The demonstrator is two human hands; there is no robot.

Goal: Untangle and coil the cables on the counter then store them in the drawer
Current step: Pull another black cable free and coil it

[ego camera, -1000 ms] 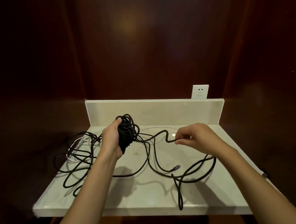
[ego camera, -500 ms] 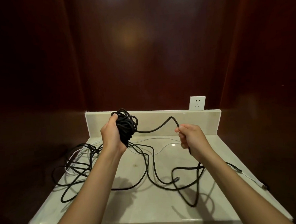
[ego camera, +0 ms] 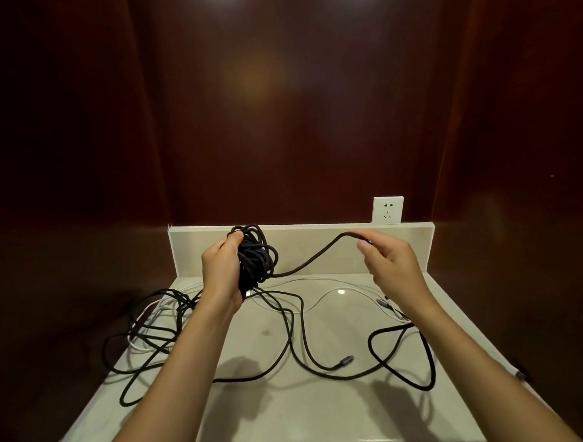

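We hold a bundle of black cable above the counter, a strand drawn out to the right.

The pale counter carries loose black cable in wide loops across its middle and left, tangled at the left edge with a white cable that also runs along the back. Behind stands a low backsplash with a wall socket above it. Our left hand has its fingers wrapped round the coiled bundle; our right hand pinches the raised strand between thumb and fingertips. A plug end lies mid-counter.
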